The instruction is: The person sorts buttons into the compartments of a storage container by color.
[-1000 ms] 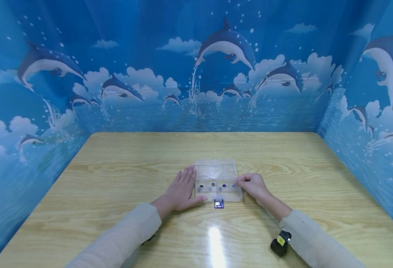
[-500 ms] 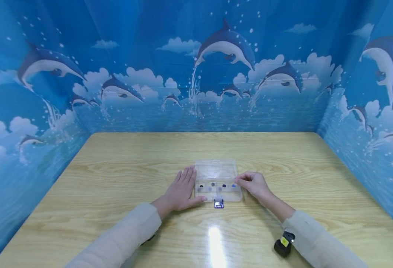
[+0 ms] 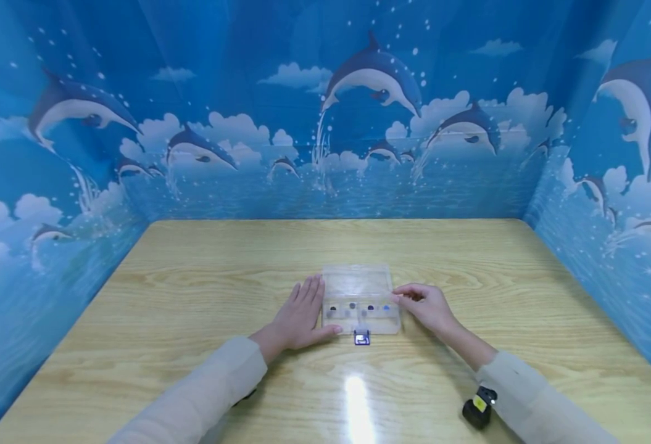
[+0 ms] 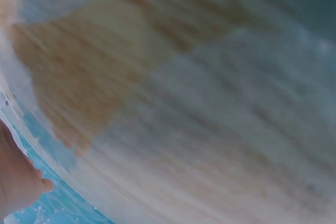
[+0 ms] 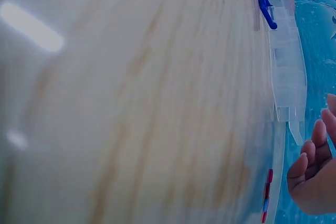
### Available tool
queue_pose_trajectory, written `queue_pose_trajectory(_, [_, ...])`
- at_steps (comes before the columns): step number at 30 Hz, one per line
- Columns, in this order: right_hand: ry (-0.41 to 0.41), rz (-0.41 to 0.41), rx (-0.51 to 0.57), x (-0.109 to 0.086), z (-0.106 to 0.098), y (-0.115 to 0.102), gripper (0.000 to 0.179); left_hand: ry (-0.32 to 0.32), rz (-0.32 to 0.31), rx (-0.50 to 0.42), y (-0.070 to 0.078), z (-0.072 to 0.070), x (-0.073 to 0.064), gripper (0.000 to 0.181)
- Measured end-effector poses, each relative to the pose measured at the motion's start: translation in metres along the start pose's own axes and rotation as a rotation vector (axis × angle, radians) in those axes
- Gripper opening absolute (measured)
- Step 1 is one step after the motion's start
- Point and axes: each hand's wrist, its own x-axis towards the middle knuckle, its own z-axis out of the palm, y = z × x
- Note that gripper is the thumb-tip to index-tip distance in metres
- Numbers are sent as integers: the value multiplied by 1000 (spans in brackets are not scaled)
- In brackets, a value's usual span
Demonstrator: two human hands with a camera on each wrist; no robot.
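Observation:
A clear plastic compartment box (image 3: 379, 324) lies on the table with its lid (image 3: 357, 279) raised at the back and a blue latch (image 3: 361, 337) at the front. Small round pieces sit in a row inside, some dark and one blue piece (image 3: 386, 308) at the right. My left hand (image 3: 297, 313) lies flat along the box's left side, its thumb at the front edge. At the right edge, my right hand (image 3: 426, 305) has its fingers loosely bent. In the right wrist view, thumb and fingers stand apart with nothing visible between them.
Wood-grain table (image 3: 219, 259) surrounds the box, with a dolphin-print curtain (image 3: 325, 123) behind it. A black wrist camera (image 3: 477, 410) hangs under the right sleeve. In the right wrist view, several small red and blue pieces (image 5: 267, 195) show near the right hand.
My right hand has drawn slightly to the right, away from the blue piece, which now shows fully. The right forearm has shifted right as well. My left hand stays in place.

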Motion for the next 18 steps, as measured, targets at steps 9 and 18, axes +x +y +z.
queue_pose_trajectory(9, [16, -79, -34, -4, -8, 6, 31, 9, 6, 3, -1, 1, 1, 96])
queue_pose_trajectory(18, [22, -107, -52, -4, -14, 12, 32, 9, 5, 6, -2, 2, 1, 96])
